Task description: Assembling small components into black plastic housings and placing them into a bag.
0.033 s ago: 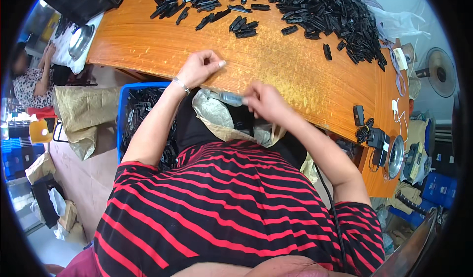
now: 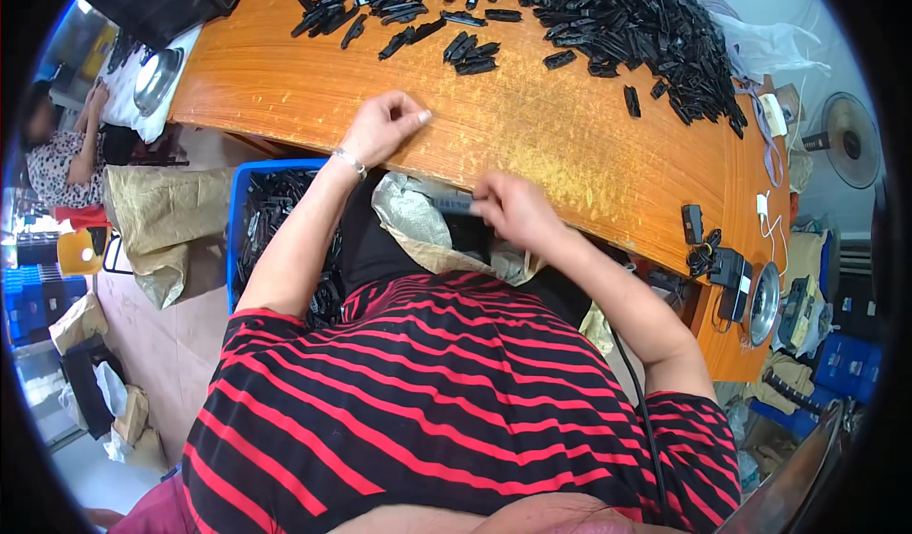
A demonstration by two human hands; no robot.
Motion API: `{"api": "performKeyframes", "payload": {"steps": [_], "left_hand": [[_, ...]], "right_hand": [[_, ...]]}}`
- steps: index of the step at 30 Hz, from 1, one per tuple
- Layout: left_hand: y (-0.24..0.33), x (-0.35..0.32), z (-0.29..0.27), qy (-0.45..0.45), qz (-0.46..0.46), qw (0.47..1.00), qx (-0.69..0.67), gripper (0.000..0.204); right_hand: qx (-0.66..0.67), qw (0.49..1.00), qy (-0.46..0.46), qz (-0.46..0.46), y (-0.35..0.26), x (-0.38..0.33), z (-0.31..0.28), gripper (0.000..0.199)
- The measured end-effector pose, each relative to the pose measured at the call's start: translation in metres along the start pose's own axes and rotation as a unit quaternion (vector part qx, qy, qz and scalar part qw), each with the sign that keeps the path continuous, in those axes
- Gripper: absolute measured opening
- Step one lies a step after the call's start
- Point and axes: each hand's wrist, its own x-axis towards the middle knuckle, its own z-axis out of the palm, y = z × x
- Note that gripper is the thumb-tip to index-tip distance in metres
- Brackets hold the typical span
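My left hand (image 2: 382, 127), with a bracelet at the wrist, rests at the near edge of the wooden table (image 2: 313, 87). Its thumb and forefinger are curled together; whatever they may hold does not show. My right hand (image 2: 513, 209) is at the same edge, farther right, its fingers bent in. Beside its thumb tip is a dark narrow strip-shaped piece (image 2: 450, 205) with pale marks, inside the mouth of a tan woven sack (image 2: 414, 213) on my lap. I cannot tell whether the thumb still grips it.
Many black plastic parts (image 2: 627, 21) are heaped at the table's far side, a few loose ones nearer. A blue crate (image 2: 237, 220) of black parts stands left of my legs. A black adapter with cables (image 2: 730, 270) lies at the right edge. A person (image 2: 66, 159) sits far left.
My right hand has shifted slightly up and toward the table edge. The strip-shaped piece beside its thumb now sits lower in the sack's mouth. My left hand has barely moved.
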Motion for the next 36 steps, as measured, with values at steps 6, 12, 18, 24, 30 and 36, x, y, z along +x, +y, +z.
{"api": "performKeyframes", "payload": {"steps": [6, 12, 18, 24, 30, 36], "left_hand": [[0.004, 0.057, -0.012, 0.313, 0.077, 0.919, 0.227, 0.023], [0.0, 0.097, -0.022, 0.295, 0.038, 0.894, 0.334, 0.03], [0.003, 0.087, -0.027, 0.253, 0.023, 0.903, 0.346, 0.022], [-0.004, 0.056, -0.036, 0.237, 0.007, 0.938, 0.252, 0.023], [-0.016, 0.031, -0.035, 0.091, -0.074, 0.904, -0.411, 0.016], [-0.001, 0.018, -0.01, 0.011, -0.048, 0.848, -0.528, 0.015]], "right_hand": [[-0.148, 0.988, -0.044, -0.033, 0.008, -0.026, 0.031, 0.021], [-0.087, 0.992, 0.012, -0.095, -0.01, 0.014, -0.002, 0.013], [-0.174, 0.967, 0.179, -0.043, 0.021, 0.1, -0.032, 0.01], [-0.254, 0.95, 0.174, -0.047, 0.036, 0.146, -0.036, 0.015], [-0.262, 0.951, 0.155, -0.057, 0.026, 0.131, -0.023, 0.01], [-0.147, 0.984, 0.092, -0.039, -0.002, 0.121, -0.016, 0.013]]}}
